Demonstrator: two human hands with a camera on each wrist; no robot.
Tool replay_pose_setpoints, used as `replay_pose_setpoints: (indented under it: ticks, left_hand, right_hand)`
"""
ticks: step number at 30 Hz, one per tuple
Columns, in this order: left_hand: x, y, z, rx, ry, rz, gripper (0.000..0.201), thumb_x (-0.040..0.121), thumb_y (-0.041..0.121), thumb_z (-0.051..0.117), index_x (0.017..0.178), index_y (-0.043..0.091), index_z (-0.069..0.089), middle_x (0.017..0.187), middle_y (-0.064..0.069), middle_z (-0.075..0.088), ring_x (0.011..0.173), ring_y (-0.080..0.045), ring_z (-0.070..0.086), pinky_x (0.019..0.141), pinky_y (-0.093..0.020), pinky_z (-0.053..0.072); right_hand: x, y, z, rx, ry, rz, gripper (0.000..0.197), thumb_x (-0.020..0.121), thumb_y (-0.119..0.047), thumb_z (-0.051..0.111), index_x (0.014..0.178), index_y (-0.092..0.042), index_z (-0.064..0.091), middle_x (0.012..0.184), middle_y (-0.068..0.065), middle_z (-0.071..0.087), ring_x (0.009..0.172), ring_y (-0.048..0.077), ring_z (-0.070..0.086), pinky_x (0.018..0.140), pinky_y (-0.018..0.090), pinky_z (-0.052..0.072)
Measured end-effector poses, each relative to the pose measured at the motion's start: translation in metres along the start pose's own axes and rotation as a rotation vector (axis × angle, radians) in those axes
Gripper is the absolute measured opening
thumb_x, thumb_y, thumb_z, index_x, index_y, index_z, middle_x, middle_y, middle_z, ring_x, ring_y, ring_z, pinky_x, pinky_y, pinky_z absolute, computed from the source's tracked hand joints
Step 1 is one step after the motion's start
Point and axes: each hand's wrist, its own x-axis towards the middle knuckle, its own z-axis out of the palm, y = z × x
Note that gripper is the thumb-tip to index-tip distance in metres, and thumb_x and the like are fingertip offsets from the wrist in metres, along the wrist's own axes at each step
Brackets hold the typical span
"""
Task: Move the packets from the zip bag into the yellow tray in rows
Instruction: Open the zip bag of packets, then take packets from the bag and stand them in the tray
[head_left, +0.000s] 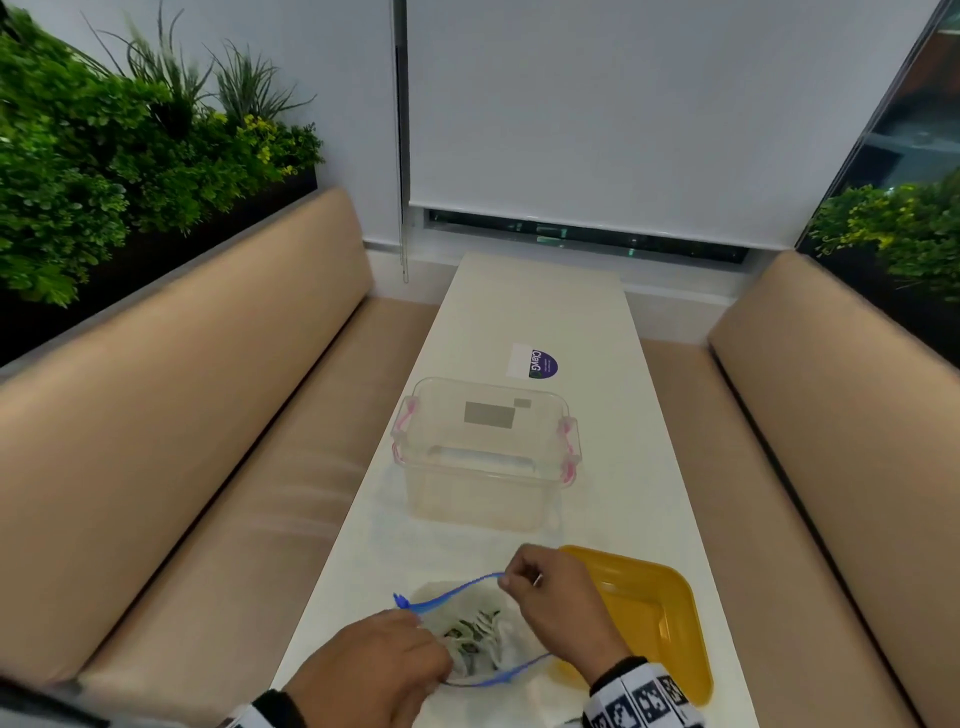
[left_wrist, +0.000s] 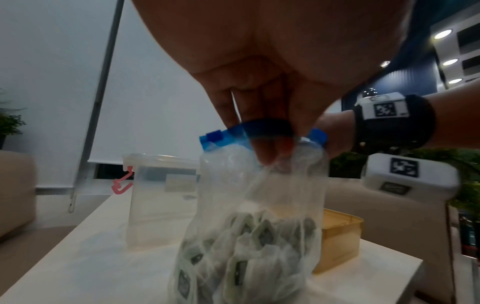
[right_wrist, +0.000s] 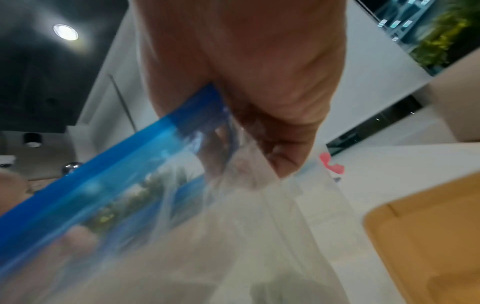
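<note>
Your left hand (head_left: 374, 670) comes in from the near-left edge, knuckles up, fingers curled down over the near lip of the zip bag (head_left: 483, 631). From the left wrist view those fingertips (left_wrist: 265, 152) are tucked inside the mouth, pinching the blue strip and the clear film together, so that hand is holding the bag.

The bag itself is thin, crinkly, see-through plastic with one blue zipper band (head_left: 447, 592) around the top, pulled open into a loop. It sits upright on the white table (head_left: 530, 312), near edge, just left of the tray. The packets (left_wrist: 262, 236) are all inside it, piled at the bottom: small, pale, papery sachets with dark printed patches. They overlap too much to count.

Your right hand (head_left: 556, 597) reaches in from the near right, wrist angled, thumb and fingers pinching the far side of the blue band and lifting it.

Right of the bag there's one yellow tray (head_left: 670, 623), smooth hard plastic, rounded corners, shallow raised rim, its near-left part behind your right hand.

Farther up the table is one clear lidded box (head_left: 485, 457) with pink latches, and beyond it one sticker (head_left: 535, 361).
</note>
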Motion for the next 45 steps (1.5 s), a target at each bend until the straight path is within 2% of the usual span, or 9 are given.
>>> replay_pose_setpoints:
  ticks: [6,11,18,26,30,34,38,41,45]
  left_hand:
    - [0.016,0.033,-0.035,0.095,-0.273,-0.278,0.026,0.091,0.023,0.037,0.111,0.03,0.052,0.093,-0.004,0.063,0.08,-0.03,0.051,0.064,-0.036,0.031]
    - [0.047,0.052,-0.017,0.076,-0.36,-0.379,0.048,0.089,0.002,0.046,0.134,0.018,0.048,0.129,-0.006,0.051,0.104,-0.029,0.061,0.07,-0.032,0.038]
    - [0.073,0.036,0.04,0.067,-0.45,-0.355,0.06,0.085,0.019,0.064,0.141,0.012,0.041,0.142,-0.009,0.047,0.126,-0.026,0.05,0.106,-0.037,0.043]
    - [0.085,0.023,0.07,0.052,-0.675,-0.445,0.034,0.1,0.023,0.05,0.131,0.01,0.056,0.133,-0.011,0.061,0.121,-0.03,0.057,0.093,-0.035,0.044]
    - [0.087,0.008,0.073,0.029,-0.476,-0.45,0.043,0.099,0.034,0.048,0.14,0.02,0.049,0.135,-0.002,0.058,0.124,-0.026,0.054,0.106,-0.038,0.04]
    - [0.086,0.002,0.079,-0.03,-0.593,-0.462,0.038,0.103,0.037,0.043,0.132,0.016,0.057,0.133,-0.003,0.062,0.122,-0.025,0.056,0.102,-0.034,0.041]
    - [0.086,0.0,0.072,-0.024,-0.506,-0.407,0.043,0.096,0.036,0.054,0.137,0.023,0.05,0.133,-0.002,0.06,0.119,-0.025,0.056,0.1,-0.034,0.043]
    - [0.086,-0.002,0.073,0.101,-0.284,-0.272,0.054,0.09,0.039,0.059,0.141,0.033,0.04,0.14,0.001,0.043,0.126,-0.026,0.046,0.105,-0.039,0.04]
    - [0.083,-0.005,0.079,0.091,-0.245,-0.25,0.063,0.093,0.043,0.054,0.151,0.035,0.031,0.163,0.005,0.016,0.151,-0.025,0.017,0.122,-0.043,0.018]
  right_hand:
    - [-0.005,-0.025,0.011,-0.043,0.129,-0.248,0.013,0.089,-0.029,0.067,0.078,-0.022,0.065,0.08,-0.008,0.05,0.071,0.008,0.052,0.069,0.027,0.046]
    - [-0.016,-0.029,0.024,-0.004,0.076,-0.303,0.008,0.089,-0.024,0.065,0.082,-0.02,0.067,0.084,-0.006,0.052,0.075,0.006,0.052,0.069,0.018,0.042]
    - [-0.03,-0.017,0.028,-0.023,0.034,-0.301,0.007,0.091,-0.024,0.062,0.091,-0.02,0.068,0.089,-0.009,0.05,0.079,0.004,0.052,0.068,0.011,0.039]
    - [-0.057,0.01,0.031,0.049,0.077,-0.225,0.011,0.091,-0.034,0.062,0.096,-0.025,0.064,0.094,-0.012,0.052,0.085,0.005,0.056,0.073,0.011,0.043]
    - [-0.071,0.039,0.025,0.012,0.181,-0.108,0.003,0.094,-0.028,0.059,0.097,-0.03,0.059,0.097,-0.016,0.055,0.087,0.001,0.055,0.075,0.013,0.046]
    - [-0.079,0.062,0.027,-0.051,0.123,0.029,0.016,0.094,-0.019,0.058,0.104,-0.031,0.058,0.103,-0.015,0.054,0.089,-0.001,0.055,0.077,0.012,0.046]
    - [-0.083,0.066,0.039,-0.066,0.0,0.134,0.023,0.093,-0.019,0.059,0.113,-0.03,0.053,0.112,-0.013,0.052,0.093,0.001,0.056,0.085,0.014,0.047]
    - [-0.083,0.059,0.049,-0.065,-0.078,0.181,0.031,0.093,-0.019,0.06,0.12,-0.03,0.049,0.119,-0.012,0.05,0.1,0.005,0.056,0.09,0.016,0.046]
    - [-0.078,0.052,0.06,-0.096,-0.153,0.176,0.042,0.094,-0.017,0.057,0.132,-0.027,0.044,0.132,-0.007,0.047,0.108,0.011,0.057,0.095,0.021,0.046]
